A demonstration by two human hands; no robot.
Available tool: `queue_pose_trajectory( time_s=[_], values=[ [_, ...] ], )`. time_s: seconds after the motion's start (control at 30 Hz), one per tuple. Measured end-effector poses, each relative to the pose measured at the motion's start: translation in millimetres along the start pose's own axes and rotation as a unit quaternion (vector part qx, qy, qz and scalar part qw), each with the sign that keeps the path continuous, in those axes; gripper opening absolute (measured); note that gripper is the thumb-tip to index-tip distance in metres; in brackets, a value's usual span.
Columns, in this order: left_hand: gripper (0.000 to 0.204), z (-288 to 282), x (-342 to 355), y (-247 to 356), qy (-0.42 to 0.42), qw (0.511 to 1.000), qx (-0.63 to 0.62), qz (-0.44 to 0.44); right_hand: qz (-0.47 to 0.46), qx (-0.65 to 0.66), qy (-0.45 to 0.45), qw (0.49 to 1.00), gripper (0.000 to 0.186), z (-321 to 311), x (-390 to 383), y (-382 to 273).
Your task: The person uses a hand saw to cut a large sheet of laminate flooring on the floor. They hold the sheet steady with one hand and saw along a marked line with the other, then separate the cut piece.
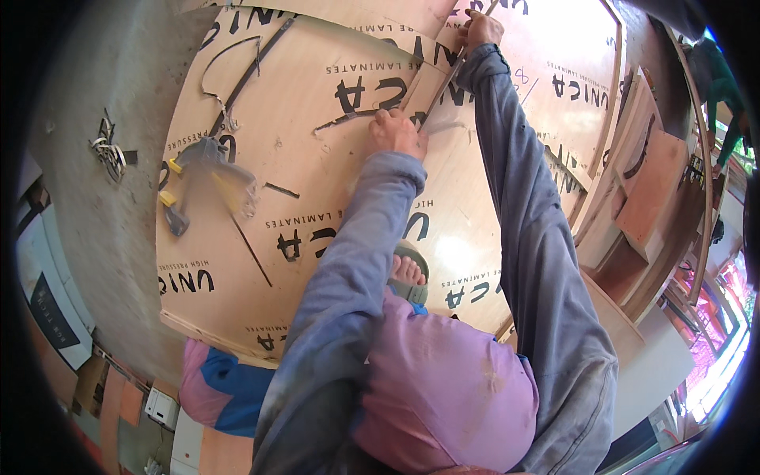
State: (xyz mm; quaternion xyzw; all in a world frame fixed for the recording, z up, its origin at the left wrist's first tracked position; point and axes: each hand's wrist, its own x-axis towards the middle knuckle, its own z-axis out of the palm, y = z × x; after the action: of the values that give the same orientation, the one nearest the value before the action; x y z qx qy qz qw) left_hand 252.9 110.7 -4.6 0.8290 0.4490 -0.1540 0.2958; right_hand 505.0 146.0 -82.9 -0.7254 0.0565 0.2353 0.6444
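A large laminate sheet with dark lettering lies in front of me. My left hand rests on it with fingers curled down beside the lower end of a thin, narrow strip; whether they grip anything is hidden. Farther up and to the right, my right hand is closed around the upper part of that strip, arm stretched out. The strip runs slantwise between both hands. A short dark offcut lies just left of my left hand.
A grey and yellow tool-like item lies on the sheet's left side, near a long dark strip. Tangled scraps lie on the floor at left. Wooden boards stand at right, beyond which a person in green shows. My sandalled foot is on the sheet.
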Motion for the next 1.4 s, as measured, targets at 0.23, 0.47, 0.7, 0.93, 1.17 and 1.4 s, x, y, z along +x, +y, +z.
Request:
queue_pose_trajectory(
  time_s=[0.23,0.47,0.7,0.93,1.17,1.4],
  values=[
    [0.051,15,8,-4,0.128,0.990,-0.009,0.065,-0.107,0.108,-0.035,0.988,0.014,6,-12,-48],
    [0.049,26,23,14,0.104,0.993,-0.030,0.039,-0.073,0.124,-0.083,0.986,0.013,2,-4,-52],
    [0.049,26,30,7,0.101,0.994,-0.020,0.021,-0.025,0.148,-0.126,0.981,0.012,-2,-5,-43],
    [0.052,24,26,12,0.085,0.996,-0.018,0.018,-0.049,0.056,-0.083,0.994,0.022,4,3,-34],
    [0.051,18,31,18,0.077,0.997,-0.012,0.016,-0.013,0.115,-0.062,0.991,0.010,4,43,0],
    [0.053,14,33,15,0.087,0.995,-0.033,-0.019,-0.078,0.114,-0.061,0.988,0.010,10,26,-24]
  ],
)
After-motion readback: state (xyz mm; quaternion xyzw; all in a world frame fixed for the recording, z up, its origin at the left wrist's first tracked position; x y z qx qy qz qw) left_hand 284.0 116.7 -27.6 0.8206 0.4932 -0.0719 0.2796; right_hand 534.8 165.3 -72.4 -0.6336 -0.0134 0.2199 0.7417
